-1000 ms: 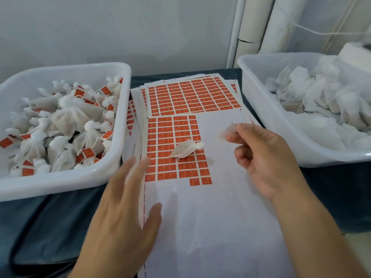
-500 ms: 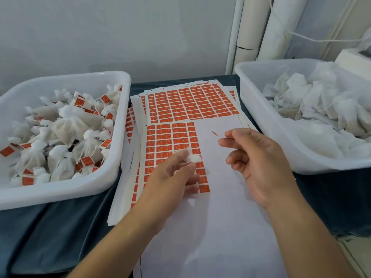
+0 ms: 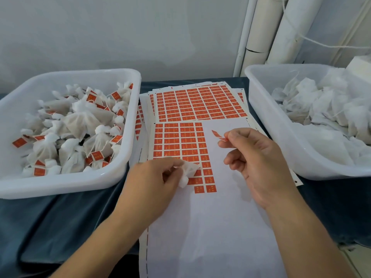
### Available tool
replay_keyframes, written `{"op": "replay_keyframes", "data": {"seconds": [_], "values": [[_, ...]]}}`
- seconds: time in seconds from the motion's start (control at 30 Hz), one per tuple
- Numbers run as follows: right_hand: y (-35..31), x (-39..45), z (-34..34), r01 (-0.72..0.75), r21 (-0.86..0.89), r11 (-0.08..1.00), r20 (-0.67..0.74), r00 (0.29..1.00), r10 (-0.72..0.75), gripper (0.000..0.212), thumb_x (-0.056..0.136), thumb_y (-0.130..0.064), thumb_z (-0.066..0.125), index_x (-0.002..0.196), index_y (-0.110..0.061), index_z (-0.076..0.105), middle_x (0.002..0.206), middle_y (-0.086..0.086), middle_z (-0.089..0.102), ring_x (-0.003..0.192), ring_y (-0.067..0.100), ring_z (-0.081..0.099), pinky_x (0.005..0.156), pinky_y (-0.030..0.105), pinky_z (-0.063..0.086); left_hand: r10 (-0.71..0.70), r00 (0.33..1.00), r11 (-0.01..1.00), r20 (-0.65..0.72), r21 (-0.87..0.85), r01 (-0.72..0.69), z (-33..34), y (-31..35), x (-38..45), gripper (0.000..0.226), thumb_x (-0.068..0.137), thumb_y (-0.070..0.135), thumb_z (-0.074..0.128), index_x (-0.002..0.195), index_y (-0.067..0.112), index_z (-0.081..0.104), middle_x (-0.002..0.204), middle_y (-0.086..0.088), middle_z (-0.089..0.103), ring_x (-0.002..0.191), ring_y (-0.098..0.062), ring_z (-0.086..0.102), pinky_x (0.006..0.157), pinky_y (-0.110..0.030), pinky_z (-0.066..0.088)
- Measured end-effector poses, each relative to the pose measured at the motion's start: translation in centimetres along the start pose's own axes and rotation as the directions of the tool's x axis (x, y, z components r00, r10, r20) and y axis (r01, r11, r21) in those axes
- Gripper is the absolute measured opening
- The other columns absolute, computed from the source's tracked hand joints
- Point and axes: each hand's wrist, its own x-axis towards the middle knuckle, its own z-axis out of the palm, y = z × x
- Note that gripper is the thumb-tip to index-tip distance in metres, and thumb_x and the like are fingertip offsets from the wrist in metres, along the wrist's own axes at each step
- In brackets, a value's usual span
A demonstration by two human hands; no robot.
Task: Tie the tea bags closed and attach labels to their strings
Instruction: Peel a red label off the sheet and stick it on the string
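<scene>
My left hand (image 3: 154, 183) pinches a small white tea bag (image 3: 187, 171) over the lower rows of the partly used label sheet (image 3: 180, 141). My right hand (image 3: 255, 163) holds a peeled orange label (image 3: 217, 135) between thumb and forefinger, above the bare white backing of the sheet. The two hands are apart, the label roughly a hand's width up and right of the bag. The bag's string is too thin to make out.
A white tub (image 3: 120, 177) at left holds several tied, labelled bags. Another white tub (image 3: 267, 125) at right holds loose white bags. Full label sheets (image 3: 200, 103) lie stacked behind, on a dark blue cloth (image 3: 60, 227). White pipes (image 3: 261, 33) stand against the wall.
My left hand reached in from the near left and picked the tea bag up off the sheet. My right hand stayed put, and the orange label now shows at its fingertips.
</scene>
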Motion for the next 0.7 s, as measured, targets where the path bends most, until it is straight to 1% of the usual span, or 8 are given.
{"op": "replay_keyframes", "data": {"seconds": [0.03, 0.1, 0.27, 0.33, 0.4, 0.5, 0.63, 0.7], "values": [[0.1, 0.1, 0.1, 0.002, -0.013, 1.0, 0.008, 1.0, -0.002, 0.014, 0.098, -0.034, 0.064, 0.091, -0.032, 0.075, 0.093, -0.001, 0.078, 0.067, 0.015, 0.07, 0.062, 0.021, 0.054, 0.017, 0.998, 0.999, -0.053, 0.031, -0.015, -0.2, 0.0, -0.1, 0.027, 0.093, 0.049, 0.065, 0.12, 0.051, 0.066, 0.083, 0.039, 0.058, 0.076, 0.009, 0.062, 0.082, -0.013, 0.054], [0.3, 0.3, 0.2, 0.006, -0.038, 0.999, 0.019, 1.0, -0.005, 0.012, 0.097, -0.035, 0.064, 0.094, -0.029, 0.074, 0.094, -0.003, 0.078, 0.069, 0.016, 0.071, 0.066, 0.023, 0.054, 0.066, 0.986, 0.996, -0.156, 0.075, -0.055, -0.7, 0.4, -0.3, 0.038, 0.091, 0.048, 0.068, 0.128, 0.046, 0.065, 0.086, 0.032, 0.065, 0.073, 0.004, 0.065, 0.087, -0.026, 0.056], [1.1, 0.8, 0.5, 0.057, -0.138, 0.989, 0.093, 0.995, -0.045, 0.007, 0.098, -0.029, 0.065, 0.103, -0.032, 0.07, 0.093, -0.007, 0.077, 0.077, 0.018, 0.073, 0.07, 0.025, 0.057, 0.243, 0.934, 0.97, -0.264, 0.094, -0.225, -1.4, 0.7, -0.6, 0.052, 0.084, 0.05, 0.059, 0.134, 0.036, 0.063, 0.095, 0.018, 0.075, 0.074, 0.002, 0.063, 0.078, -0.022, 0.051], [1.2, 1.0, 0.6, 0.086, -0.174, 0.981, 0.182, 0.982, -0.054, 0.018, 0.097, -0.033, 0.066, 0.114, -0.039, 0.064, 0.093, -0.009, 0.076, 0.086, 0.015, 0.075, 0.073, 0.023, 0.059, 0.28, 0.918, 0.96, -0.282, 0.082, -0.268, -1.4, 1.0, -0.4, 0.055, 0.083, 0.05, 0.061, 0.136, 0.036, 0.059, 0.09, 0.021, 0.071, 0.069, 0.003, 0.061, 0.075, -0.023, 0.054], [1.0, 1.4, 0.6, 0.084, -0.13, 0.988, 0.303, 0.952, -0.041, 0.032, 0.092, -0.041, 0.065, 0.124, -0.042, 0.06, 0.095, -0.009, 0.076, 0.098, 0.013, 0.074, 0.085, 0.024, 0.06, 0.301, 0.902, 0.952, -0.31, 0.049, -0.301, -1.2, 1.3, -0.2, 0.057, 0.081, 0.053, 0.062, 0.136, 0.045, 0.052, 0.085, 0.029, 0.067, 0.062, 0.005, 0.061, 0.073, -0.017, 0.051], [0.6, 2.3, 0.7, 0.088, -0.011, 0.996, 0.426, 0.901, -0.075, 0.029, 0.094, -0.033, 0.068, 0.122, -0.04, 0.067, 0.085, -0.011, 0.072, 0.104, 0.022, 0.072, 0.102, 0.037, 0.054, 0.222, 0.937, 0.946, -0.269, -0.174, -0.274, -0.9, 1.8, 0.6, 0.061, 0.075, 0.06, 0.067, 0.13, 0.062, 0.04, 0.077, 0.037, 0.067, 0.076, 0.011, 0.067, 0.06, 0.001, 0.045], [-0.2, 4.3, 0.8, 0.063, 0.062, 0.996, 0.532, 0.842, -0.086, 0.029, 0.093, -0.023, 0.062, 0.116, -0.038, 0.073, 0.083, -0.006, 0.07, 0.11, 0.032, 0.07, 0.101, 0.041, 0.055, 0.229, 0.969, 0.859, -0.094, -0.448, -0.247, -0.4, 2.1, 2.8, 0.068, 0.075, 0.047, 0.079, 0.132, 0.056, 0.043, 0.079, 0.017, 0.075, 0.07, -0.009, 0.074, 0.06, -0.017, 0.058], [-0.8, 5.4, 0.8, 0.043, 0.029, 0.999, 0.608, 0.792, -0.052, 0.029, 0.095, -0.02, 0.061, 0.115, -0.037, 0.073, 0.088, -0.009, 0.072, 0.112, 0.026, 0.07, 0.098, 0.039, 0.056, 0.248, 0.968, 0.822, -0.025, -0.524, -0.224, -0.2, 2.1, 4.0, 0.075, 0.076, 0.041, 0.081, 0.14, 0.046, 0.044, 0.082, 0.012, 0.077, 0.071, -0.013, 0.076, 0.065, -0.025, 0.062]]}}
